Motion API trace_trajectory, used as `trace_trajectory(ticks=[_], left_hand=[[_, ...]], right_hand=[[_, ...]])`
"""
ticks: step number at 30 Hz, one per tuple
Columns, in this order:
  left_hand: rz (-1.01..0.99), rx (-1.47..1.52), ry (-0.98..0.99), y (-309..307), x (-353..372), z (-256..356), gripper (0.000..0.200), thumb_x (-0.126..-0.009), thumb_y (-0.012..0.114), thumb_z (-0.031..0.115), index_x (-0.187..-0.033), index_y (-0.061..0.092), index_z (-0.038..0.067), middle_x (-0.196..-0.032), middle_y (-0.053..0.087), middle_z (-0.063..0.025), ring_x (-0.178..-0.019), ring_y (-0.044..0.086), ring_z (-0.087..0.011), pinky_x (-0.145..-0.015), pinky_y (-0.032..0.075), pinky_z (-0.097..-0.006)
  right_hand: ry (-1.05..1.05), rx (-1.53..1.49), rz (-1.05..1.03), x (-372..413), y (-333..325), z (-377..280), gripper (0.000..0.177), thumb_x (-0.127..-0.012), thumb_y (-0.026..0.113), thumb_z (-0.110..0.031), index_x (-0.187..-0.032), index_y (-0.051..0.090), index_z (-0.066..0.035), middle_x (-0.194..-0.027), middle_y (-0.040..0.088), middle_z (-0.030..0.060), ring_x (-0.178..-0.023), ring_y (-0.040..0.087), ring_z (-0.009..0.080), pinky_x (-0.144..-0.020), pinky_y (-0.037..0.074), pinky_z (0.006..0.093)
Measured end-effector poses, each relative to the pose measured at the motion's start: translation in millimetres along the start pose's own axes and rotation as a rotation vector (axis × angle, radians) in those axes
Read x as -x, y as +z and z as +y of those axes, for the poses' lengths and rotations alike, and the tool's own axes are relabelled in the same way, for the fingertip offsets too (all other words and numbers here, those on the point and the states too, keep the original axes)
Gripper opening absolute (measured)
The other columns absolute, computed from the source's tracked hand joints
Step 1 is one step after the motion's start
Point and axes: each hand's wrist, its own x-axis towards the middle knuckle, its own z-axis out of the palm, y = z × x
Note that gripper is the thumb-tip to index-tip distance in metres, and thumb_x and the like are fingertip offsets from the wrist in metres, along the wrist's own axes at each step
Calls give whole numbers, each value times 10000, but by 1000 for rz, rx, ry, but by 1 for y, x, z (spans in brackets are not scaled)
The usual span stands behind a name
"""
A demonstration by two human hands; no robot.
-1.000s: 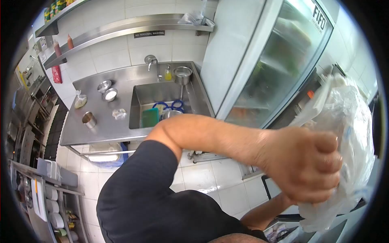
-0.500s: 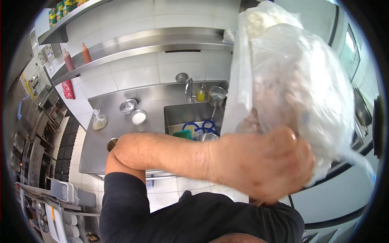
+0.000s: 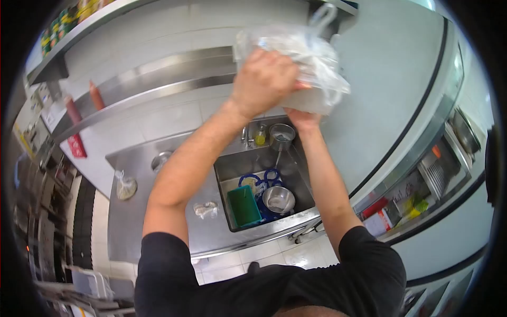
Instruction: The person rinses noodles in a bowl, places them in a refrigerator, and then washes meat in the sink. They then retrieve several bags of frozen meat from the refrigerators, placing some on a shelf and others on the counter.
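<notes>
Plastic bag (image 3: 321, 63), long axis unclear, bulges beyond and right of the left hand (image 3: 265, 79) clamped on it, right hand (image 3: 304, 119) touching too, from below (mostly hidden, can't tell its grip).

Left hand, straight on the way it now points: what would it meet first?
The plastic bag, which the left hand appears to be gripping; what lies beyond the bag, depth leaves unclear.
</notes>
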Motion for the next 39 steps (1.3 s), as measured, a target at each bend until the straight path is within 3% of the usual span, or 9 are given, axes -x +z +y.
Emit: trace_trajectory(ticks=[6,11,13,16,23,25,29,36,39], left_hand=[[-66,-13,-101,56,8,-48,382,-857,735,487,-870,650,114,-805,640,-33,-787,633,-216,-729,467,-400],[-220,-131,-188,116,27,-63,370,-873,738,465,-886,655,104,-804,636,-54,-786,635,-249,-701,488,-399],[-174,-129,-179,148,46,-80,353,-912,714,441,-850,630,104,-818,632,-84,-786,638,-287,-714,500,-422],[-152,-190,-147,161,46,-78,377,-928,688,481,-896,647,108,-853,652,-58,-809,651,-267,-714,514,-401],[-264,-354,-253,154,40,-64,381,-942,690,482,-1039,694,113,-1019,699,-41,-925,672,-268,-767,530,-423],[-31,-336,-396,134,8,-20,348,-945,719,421,-1082,692,103,-1059,698,-44,-973,668,-270,-824,526,-430],[368,-53,-549,105,-44,125,289,-952,741,240,-1168,665,65,-1131,678,-89,-1056,645,-294,-931,509,-422],[-155,973,-300,130,-126,488,400,-887,724,76,-1271,616,46,-1335,571,-175,-1233,543,-349,-1056,419,-470],[-339,1206,-159,142,-157,562,472,-861,739,85,-1312,602,51,-1422,521,-188,-1312,500,-372,-1104,387,-482]], right_hand=[[18,474,518,-49,-5,-17,690,-942,493,-700,-1332,595,-140,-1234,655,118,-1084,655,285,-934,550,553],[16,1181,930,3,-59,-58,278,-992,621,-321,-1092,606,-63,-966,661,76,-872,663,214,-702,583,428],[34,1110,416,88,-85,-54,216,-959,620,-238,-1089,606,-67,-921,658,55,-751,659,170,-587,565,332],[413,1297,502,219,-14,-29,210,-1027,535,-242,-1037,648,-66,-880,657,44,-760,649,140,-591,551,306],[1541,1610,1393,799,3,31,668,-944,538,-626,-1185,693,-22,-1207,688,263,-1115,661,423,-975,503,537],[1450,1247,2157,893,131,58,538,-850,690,-395,-1247,647,-35,-1144,696,190,-1083,654,363,-914,529,469],[1065,424,2742,1012,269,91,458,-882,685,-399,-1131,657,-14,-972,663,174,-880,639,339,-758,534,467],[360,317,2531,1069,190,77,433,-922,694,-420,-914,661,12,-677,565,136,-548,570,278,-481,517,454],[362,398,2394,1028,167,20,428,-921,700,-410,-1152,676,-51,-965,662,144,-796,679,288,-611,583,435]])
